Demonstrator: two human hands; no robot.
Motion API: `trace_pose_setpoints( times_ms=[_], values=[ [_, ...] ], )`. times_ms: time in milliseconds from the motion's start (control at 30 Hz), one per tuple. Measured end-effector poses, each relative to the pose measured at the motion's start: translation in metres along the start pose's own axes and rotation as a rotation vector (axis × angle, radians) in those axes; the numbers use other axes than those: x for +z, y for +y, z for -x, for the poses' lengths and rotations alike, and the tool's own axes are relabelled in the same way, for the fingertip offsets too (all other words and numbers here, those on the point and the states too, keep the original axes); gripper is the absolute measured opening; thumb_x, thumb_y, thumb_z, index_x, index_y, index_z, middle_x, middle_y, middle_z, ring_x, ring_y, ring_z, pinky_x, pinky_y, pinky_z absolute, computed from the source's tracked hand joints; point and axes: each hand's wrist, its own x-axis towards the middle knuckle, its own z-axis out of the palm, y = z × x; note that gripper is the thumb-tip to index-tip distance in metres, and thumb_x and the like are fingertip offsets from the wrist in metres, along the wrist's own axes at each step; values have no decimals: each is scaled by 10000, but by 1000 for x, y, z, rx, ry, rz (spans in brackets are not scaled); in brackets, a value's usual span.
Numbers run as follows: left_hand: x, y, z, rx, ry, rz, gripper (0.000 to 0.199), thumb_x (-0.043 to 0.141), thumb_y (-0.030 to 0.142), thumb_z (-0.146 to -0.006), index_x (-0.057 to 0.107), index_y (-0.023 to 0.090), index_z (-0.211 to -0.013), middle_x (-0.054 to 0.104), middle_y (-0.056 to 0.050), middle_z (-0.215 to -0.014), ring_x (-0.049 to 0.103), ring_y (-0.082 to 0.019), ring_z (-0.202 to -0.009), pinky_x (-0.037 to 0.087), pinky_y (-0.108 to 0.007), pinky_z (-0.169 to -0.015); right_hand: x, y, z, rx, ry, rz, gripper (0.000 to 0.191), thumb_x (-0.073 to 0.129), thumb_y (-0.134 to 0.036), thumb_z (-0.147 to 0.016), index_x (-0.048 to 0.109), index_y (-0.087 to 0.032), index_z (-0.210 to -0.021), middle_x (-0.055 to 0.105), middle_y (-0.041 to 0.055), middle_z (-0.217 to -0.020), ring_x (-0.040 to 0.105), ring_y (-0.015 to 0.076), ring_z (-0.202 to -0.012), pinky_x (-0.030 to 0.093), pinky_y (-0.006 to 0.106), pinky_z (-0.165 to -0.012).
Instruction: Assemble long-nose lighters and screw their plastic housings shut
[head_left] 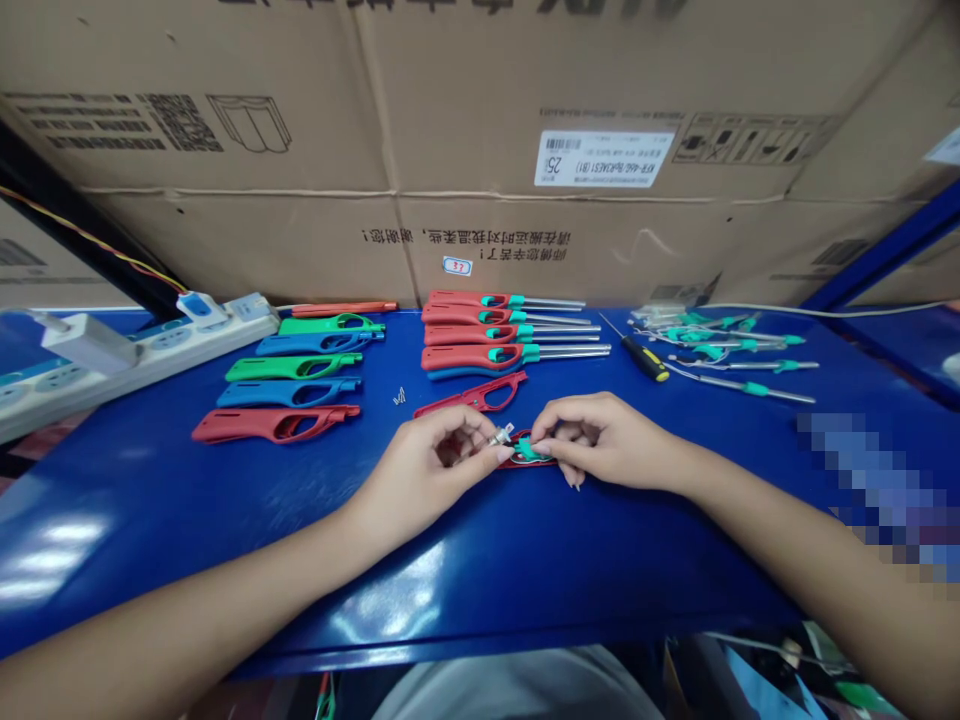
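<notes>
My left hand (439, 460) pinches a small part with a metal tip (504, 435); most of it is hidden in my fingers. Facing it, my right hand (611, 440) has thumb and fingers closed on a green trigger piece (531, 450) of a gas lighter. The green piece sits in a red lighter shell half (541, 465), largely covered by my hands. Thin pale wires show beside it. Just behind lies another red shell half (472, 395), with several small screws (399, 396) to its left.
Red lighters with metal tubes (480, 333) line the back middle. Coloured shells (285, 422) lie left, near a white power strip (169, 345). At right are a black-and-yellow screwdriver (645, 358) and green-and-metal tube assemblies (757, 388). A cardboard box (465, 120) stands behind.
</notes>
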Motion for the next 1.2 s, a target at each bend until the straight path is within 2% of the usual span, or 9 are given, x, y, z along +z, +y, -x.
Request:
trace_pose_setpoints(
  times_ms=[100,233,367,567,733,833,967,1200],
  values=[
    [-1,-1,0,17,-3,-47,231,739,395,-849,694,174,-899,628,13,-749,517,-119,-662,419,-249,-631,0,2,-1,-125,5,22,204,651,-349,-936,706,-152,-945,677,16,-727,633,101,-539,515,217,-539],
    [-1,-1,0,38,-11,-91,228,744,397,-850,721,174,-890,652,-4,-758,533,-131,-675,420,-251,-632,1,5,-3,-360,34,138,146,669,-275,-934,767,-178,-983,719,49,-899,665,117,-718,528,252,-679],
    [-1,-2,-1,51,-27,-113,235,747,407,-854,740,183,-928,680,-16,-786,556,-136,-685,425,-247,-629,3,7,-4,-424,55,181,165,638,-229,-953,760,-190,-1059,740,59,-946,685,135,-825,523,259,-722],
    [-1,0,-1,66,-33,-116,216,751,389,-856,749,182,-918,679,-8,-771,535,-119,-643,407,-228,-583,3,8,-6,-402,73,166,173,622,-234,-961,751,-182,-1064,730,58,-937,670,126,-801,503,245,-692],
    [-1,0,-1,84,-6,-119,185,762,363,-849,750,189,-910,685,4,-767,502,-97,-597,404,-216,-563,3,6,-6,-228,84,55,168,634,-305,-945,721,-161,-954,697,24,-848,563,76,-611,433,203,-552],
    [-1,-1,-1,88,17,-135,164,768,339,-845,749,190,-912,694,4,-790,510,-92,-601,414,-213,-570,3,6,-6,-153,66,-22,207,639,-358,-936,686,-157,-920,675,5,-781,521,67,-557,412,196,-518],
    [-1,-1,-2,88,17,-147,172,774,339,-838,751,188,-917,701,0,-798,512,-91,-594,416,-213,-563,4,6,-7,-144,70,-13,241,653,-392,-921,689,-154,-909,662,7,-764,502,74,-573,386,197,-515],
    [1,0,-2,126,40,-162,163,773,339,-836,750,190,-900,698,-3,-785,516,-95,-591,422,-212,-555,5,9,-9,-192,80,23,200,639,-343,-928,701,-155,-899,667,9,-776,465,69,-574,347,197,-508]
  ],
)
